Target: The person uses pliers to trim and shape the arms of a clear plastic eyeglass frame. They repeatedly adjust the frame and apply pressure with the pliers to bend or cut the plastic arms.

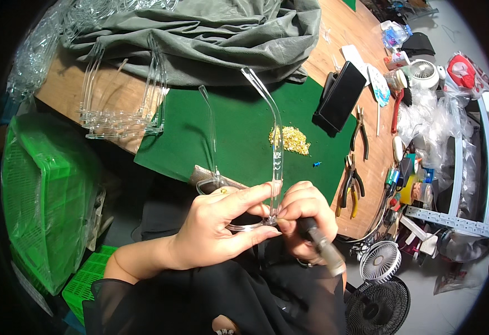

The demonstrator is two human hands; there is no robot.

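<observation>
A clear plastic eyeglass frame is held in front of me, one temple pointing up and away and the other standing to its left. My left hand is closed round the front of the frame, thumb and fingers near a hinge. At that same hinge my right hand is closed, fingertips touching the frame. It grips a screwdriver-like tool with a dark section and a pale, blurred end pointing down right; its tip is hidden by my fingers. Beyond my hands lies a pile of tiny gold-coloured parts.
A green mat covers part of the wooden table. Clear frames are stacked at the left, beside grey cloth. A black phone-like device and pliers are at the right. Green crates stand left; fans stand right.
</observation>
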